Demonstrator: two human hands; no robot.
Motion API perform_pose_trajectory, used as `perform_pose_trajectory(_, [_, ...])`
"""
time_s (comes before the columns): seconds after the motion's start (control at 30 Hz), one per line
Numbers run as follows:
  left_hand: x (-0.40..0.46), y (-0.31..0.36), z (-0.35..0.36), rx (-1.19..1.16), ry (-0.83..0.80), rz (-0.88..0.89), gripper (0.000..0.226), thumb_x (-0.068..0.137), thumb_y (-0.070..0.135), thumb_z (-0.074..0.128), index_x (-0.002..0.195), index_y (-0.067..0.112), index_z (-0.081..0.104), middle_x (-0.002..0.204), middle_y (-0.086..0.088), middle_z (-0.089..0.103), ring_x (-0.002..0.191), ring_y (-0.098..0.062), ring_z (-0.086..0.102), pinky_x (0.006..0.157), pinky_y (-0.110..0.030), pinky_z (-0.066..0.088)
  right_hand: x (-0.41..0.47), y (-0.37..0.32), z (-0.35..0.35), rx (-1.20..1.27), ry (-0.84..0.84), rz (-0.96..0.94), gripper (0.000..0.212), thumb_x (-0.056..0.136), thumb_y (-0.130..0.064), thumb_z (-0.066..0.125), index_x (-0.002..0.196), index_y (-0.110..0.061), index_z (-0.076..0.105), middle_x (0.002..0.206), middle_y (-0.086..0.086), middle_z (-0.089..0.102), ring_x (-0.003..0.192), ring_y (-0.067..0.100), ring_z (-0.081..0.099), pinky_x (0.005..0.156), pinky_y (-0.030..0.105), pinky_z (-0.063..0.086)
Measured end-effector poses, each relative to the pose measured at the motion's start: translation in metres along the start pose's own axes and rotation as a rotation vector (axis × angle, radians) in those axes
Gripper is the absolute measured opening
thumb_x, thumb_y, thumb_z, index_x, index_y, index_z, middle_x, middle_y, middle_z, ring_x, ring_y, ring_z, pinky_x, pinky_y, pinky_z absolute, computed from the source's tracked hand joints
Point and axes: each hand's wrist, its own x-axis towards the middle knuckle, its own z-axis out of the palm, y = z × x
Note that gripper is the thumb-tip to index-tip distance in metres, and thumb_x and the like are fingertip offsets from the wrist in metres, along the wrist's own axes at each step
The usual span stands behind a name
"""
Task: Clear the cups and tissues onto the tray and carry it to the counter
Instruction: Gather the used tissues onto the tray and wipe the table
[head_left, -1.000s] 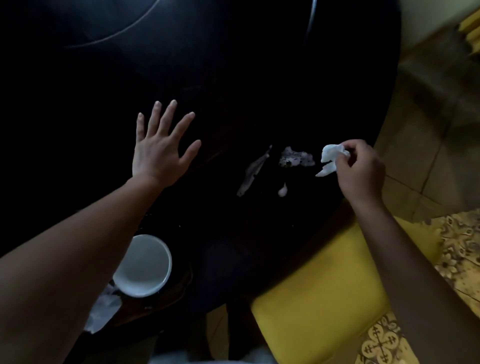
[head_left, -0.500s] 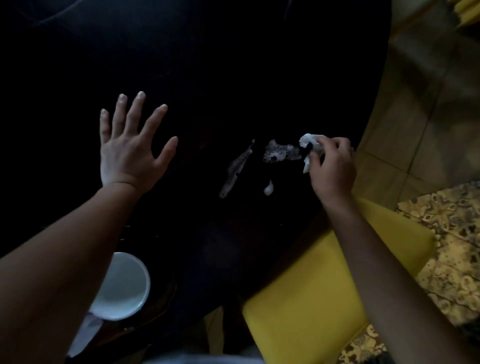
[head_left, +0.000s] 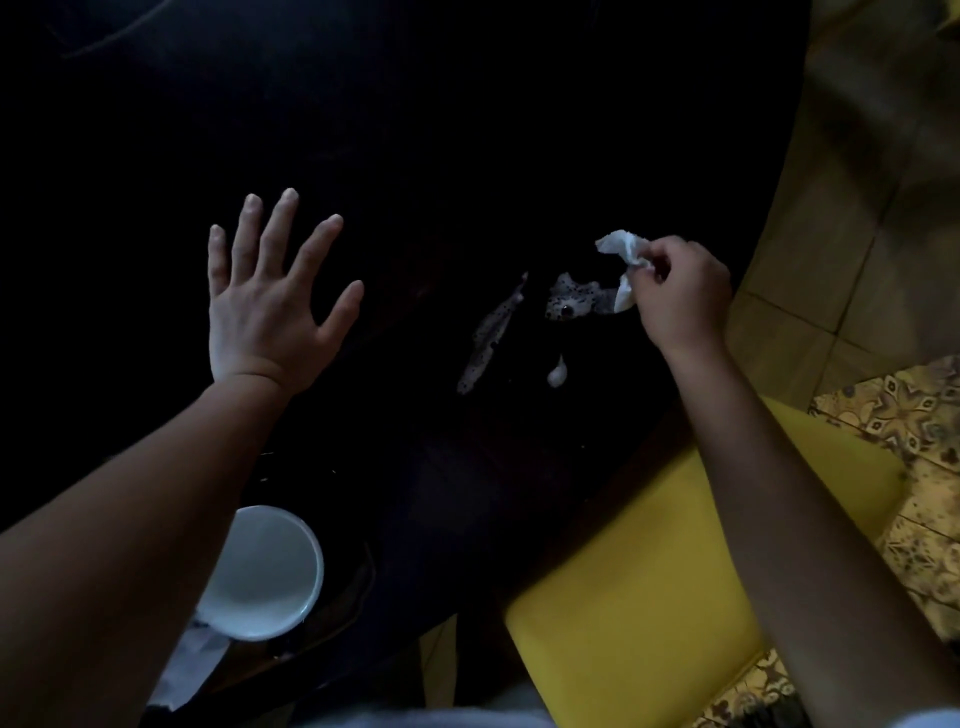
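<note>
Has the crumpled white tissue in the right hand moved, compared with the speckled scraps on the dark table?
Yes. The crumpled white tissue, pinched by the right hand, swung toward the speckled scraps, then rose slightly.

There is a single view, from a camera on the person's head, looking steeply down and forward over both forearms at a dark table (head_left: 467, 130) from close range. The table's curved right edge runs down the right side, with tiled floor (head_left: 857, 234) beyond it and a yellow chair seat (head_left: 649, 597) below, nearest the camera.
</note>
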Motion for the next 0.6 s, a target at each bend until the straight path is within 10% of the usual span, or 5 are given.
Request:
perform_pose_trajectory(0.33, [0.000, 0.000, -0.001, -0.002, -0.001, 0.005, 0.067, 0.098, 0.063, 0.036, 0.158, 0.033, 0.033, 0.171, -0.004, 0.017, 0.159, -0.030, 0.006, 0.127, -0.055, 0.003, -0.073, -0.009, 0.008, -0.007, -0.112, -0.086, 0.008, 0.091, -0.011, 0.063, 0.097, -0.010, 0.068, 0.096, 0.009, 0.063, 0.083, 0.027, 0.062, 0.067, 0.028, 0.040])
perform_pose_trajectory(0.6, [0.002, 0.003, -0.001, -0.013, 0.011, 0.002, 0.066, 0.099, 0.063, 0.037, 0.158, 0.033, 0.034, 0.171, -0.004, 0.017, 0.159, -0.030, 0.006, 0.127, -0.055, 0.003, -0.030, -0.026, -0.010, 0.140, 0.037, -0.073, 0.042, 0.091, -0.019, 0.064, 0.132, -0.028, 0.058, 0.081, -0.003, 0.061, 0.071, 0.010, 0.056, 0.064, 0.020, 0.043])
